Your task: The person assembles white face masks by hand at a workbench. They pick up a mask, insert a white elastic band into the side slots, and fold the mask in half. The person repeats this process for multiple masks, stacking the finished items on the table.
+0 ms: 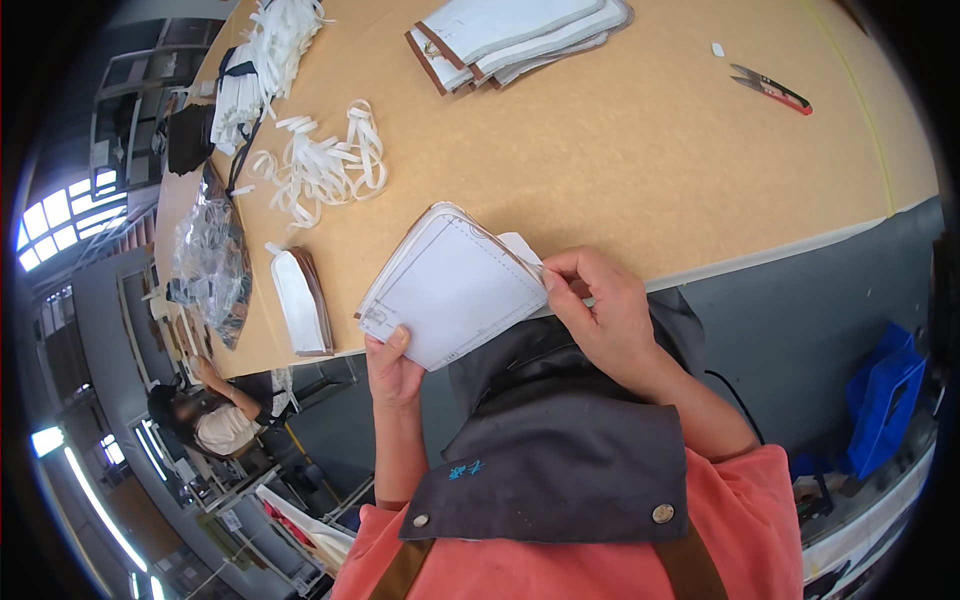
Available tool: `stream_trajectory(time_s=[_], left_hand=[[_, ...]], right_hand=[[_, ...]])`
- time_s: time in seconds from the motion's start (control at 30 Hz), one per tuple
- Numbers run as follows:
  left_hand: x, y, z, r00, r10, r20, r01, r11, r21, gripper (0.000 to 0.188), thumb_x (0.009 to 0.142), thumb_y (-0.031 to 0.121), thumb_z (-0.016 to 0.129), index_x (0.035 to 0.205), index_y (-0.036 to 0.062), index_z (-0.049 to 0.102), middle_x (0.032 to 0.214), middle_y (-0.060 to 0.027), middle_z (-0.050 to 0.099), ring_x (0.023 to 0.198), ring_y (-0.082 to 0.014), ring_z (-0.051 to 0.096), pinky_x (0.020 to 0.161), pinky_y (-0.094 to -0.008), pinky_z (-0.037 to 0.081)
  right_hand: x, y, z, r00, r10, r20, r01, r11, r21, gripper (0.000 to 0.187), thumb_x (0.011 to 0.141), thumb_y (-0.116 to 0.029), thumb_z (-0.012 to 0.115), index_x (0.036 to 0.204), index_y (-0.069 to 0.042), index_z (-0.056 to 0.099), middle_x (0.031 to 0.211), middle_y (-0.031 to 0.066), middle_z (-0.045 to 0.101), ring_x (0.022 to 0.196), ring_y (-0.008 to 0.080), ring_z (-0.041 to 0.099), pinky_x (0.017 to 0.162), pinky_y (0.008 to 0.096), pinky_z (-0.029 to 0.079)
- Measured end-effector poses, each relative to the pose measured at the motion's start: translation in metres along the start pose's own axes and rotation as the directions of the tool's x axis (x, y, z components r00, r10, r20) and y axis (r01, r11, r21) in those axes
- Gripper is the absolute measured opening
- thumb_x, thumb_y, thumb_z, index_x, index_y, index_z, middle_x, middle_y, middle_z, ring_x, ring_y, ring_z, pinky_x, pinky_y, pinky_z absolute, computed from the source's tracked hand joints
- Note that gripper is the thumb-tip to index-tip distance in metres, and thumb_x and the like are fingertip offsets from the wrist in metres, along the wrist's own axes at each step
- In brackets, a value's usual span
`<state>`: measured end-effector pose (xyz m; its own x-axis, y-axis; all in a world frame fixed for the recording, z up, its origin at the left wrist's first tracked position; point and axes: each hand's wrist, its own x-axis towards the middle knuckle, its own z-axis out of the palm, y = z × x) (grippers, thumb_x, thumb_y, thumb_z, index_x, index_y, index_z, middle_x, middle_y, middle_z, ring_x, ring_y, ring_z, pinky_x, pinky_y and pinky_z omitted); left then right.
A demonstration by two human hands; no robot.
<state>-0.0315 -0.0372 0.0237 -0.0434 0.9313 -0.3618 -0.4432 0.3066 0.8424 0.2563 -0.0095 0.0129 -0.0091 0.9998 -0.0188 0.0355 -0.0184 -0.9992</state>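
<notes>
My left hand grips the lower left corner of a white pattern piece stack, thumb on top and fingers underneath. Thin layers show along its upper left edge, and printed lines run around the top sheet. At the right corner, my right hand pinches a small white flap that sticks out from the stack; its exact kind I cannot make out. The stack is tilted, held near the table's front edge above my dark apron.
On the tan table lie white strips, a narrow white-and-brown stack, more white panels with brown edges, thread snips and a clear plastic bag. A person sits at the far left. A blue bin stands right.
</notes>
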Motion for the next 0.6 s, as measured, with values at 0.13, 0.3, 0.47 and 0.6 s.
stream_trajectory(time_s=[0.13,0.3,0.47,0.6], left_hand=[[0.0,0.002,0.004,1.0,0.015,-0.009,-0.015,1.0,0.016,0.06,0.086,0.004,0.07,0.14,-0.003,0.044,0.133,-0.0169,0.058,0.122,-0.0293,0.059,0.104,-0.0441,0.048],[-0.001,0.003,0.01,1.0,0.005,0.021,-0.005,1.0,0.025,0.061,0.085,0.005,0.072,0.139,-0.0035,0.045,0.133,-0.0167,0.059,0.121,-0.0296,0.059,0.103,-0.0442,0.049],[-0.003,0.0,0.009,1.0,-0.022,0.021,0.022,1.0,0.015,0.06,0.085,0.005,0.073,0.138,-0.0035,0.047,0.132,-0.0164,0.06,0.12,-0.0292,0.06,0.103,-0.0432,0.049],[-0.006,-0.003,0.012,1.0,-0.019,-0.006,0.019,1.0,0.012,0.06,0.084,0.005,0.074,0.137,-0.0029,0.048,0.131,-0.0157,0.061,0.12,-0.0282,0.06,0.103,-0.0422,0.049]], right_hand=[[0.005,-0.004,0.001,0.999,0.026,0.043,-0.033,0.984,0.178,0.026,0.093,-0.013,0.068,0.114,0.002,0.063,0.1,0.0149,0.07,0.089,0.0218,0.071,0.077,0.032,0.057],[0.008,-0.006,0.006,0.963,0.184,0.197,-0.245,0.902,0.355,0.038,0.095,-0.017,0.067,0.128,0.002,0.06,0.111,0.0151,0.071,0.096,0.0164,0.068,0.082,0.0289,0.053],[0.009,-0.011,0.01,0.97,0.179,0.162,-0.226,0.909,0.351,0.032,0.096,-0.016,0.066,0.123,0.002,0.065,0.1,0.0112,0.073,0.081,0.0121,0.063,0.075,0.0241,0.05],[0.008,-0.018,0.006,0.992,0.095,0.081,-0.103,0.989,0.109,0.027,0.094,-0.012,0.069,0.118,0.002,0.069,0.092,0.0126,0.073,0.074,0.0139,0.066,0.068,0.0251,0.052]])
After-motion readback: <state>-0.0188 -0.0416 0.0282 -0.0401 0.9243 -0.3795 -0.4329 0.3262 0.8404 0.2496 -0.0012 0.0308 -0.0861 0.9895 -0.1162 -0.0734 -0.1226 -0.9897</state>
